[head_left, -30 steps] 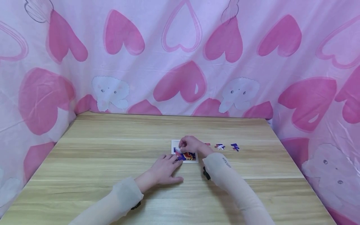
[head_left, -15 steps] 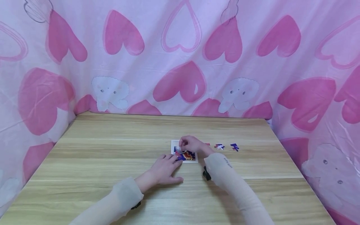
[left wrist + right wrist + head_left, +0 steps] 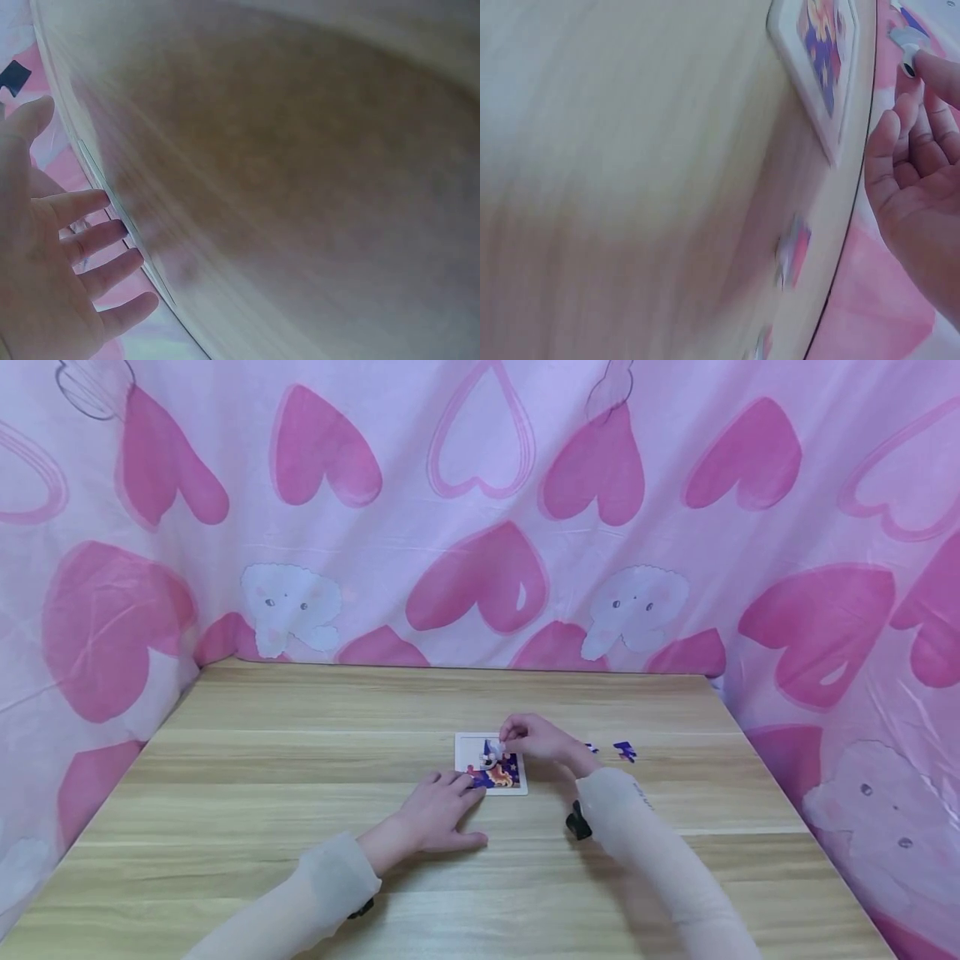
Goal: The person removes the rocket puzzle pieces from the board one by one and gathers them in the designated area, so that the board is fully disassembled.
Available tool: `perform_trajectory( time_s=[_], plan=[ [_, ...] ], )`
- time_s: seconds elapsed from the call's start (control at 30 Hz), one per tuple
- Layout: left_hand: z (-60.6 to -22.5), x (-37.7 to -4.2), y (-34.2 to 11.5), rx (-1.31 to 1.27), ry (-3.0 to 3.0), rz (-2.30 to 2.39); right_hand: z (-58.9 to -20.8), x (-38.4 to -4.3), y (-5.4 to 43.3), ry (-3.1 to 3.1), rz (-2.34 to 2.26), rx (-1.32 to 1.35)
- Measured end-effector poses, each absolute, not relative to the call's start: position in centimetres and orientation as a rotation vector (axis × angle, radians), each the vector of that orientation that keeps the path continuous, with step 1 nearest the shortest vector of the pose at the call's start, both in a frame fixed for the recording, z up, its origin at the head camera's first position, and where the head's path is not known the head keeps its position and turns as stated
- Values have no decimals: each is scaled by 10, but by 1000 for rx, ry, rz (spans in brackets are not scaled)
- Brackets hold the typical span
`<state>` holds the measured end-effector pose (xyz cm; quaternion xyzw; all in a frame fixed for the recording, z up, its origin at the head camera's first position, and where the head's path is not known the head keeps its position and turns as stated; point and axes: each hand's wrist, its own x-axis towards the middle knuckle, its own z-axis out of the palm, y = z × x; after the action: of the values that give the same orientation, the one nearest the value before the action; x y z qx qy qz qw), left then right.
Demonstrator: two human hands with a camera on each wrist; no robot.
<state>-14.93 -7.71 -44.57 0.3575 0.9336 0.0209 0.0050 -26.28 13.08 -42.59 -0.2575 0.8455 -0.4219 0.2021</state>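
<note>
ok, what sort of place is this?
Probably a small indoor recording booth or craft corner. Pink heart-print cloth hangs behind and along both sides of a wood-grain table, which holds a small puzzle board and loose pieces. Whatever lies beyond the cloth is hidden.

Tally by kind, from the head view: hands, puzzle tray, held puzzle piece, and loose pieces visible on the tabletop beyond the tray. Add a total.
Hands: 2 (left hand, right hand)
Puzzle tray: 1
Held puzzle piece: 1
Loose pieces visible: 2 (one fully visible piece, one partly hidden piece)
Total: 6
</note>
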Motion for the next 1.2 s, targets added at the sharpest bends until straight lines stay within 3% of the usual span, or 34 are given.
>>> perform_trajectory(
  time_s=[0.2,0.6,1.2],
  plan=[
    [-445,-149,-77,1104,2910,75,-403,-247,158,2305,-1168,-703],
    [-443,-147,-76,1093,2909,80,-436,-241,214,2310,-1170,-623],
    [-445,-147,-76,1107,2916,70,-441,-238,219,2448,-1040,-518]
  ],
)
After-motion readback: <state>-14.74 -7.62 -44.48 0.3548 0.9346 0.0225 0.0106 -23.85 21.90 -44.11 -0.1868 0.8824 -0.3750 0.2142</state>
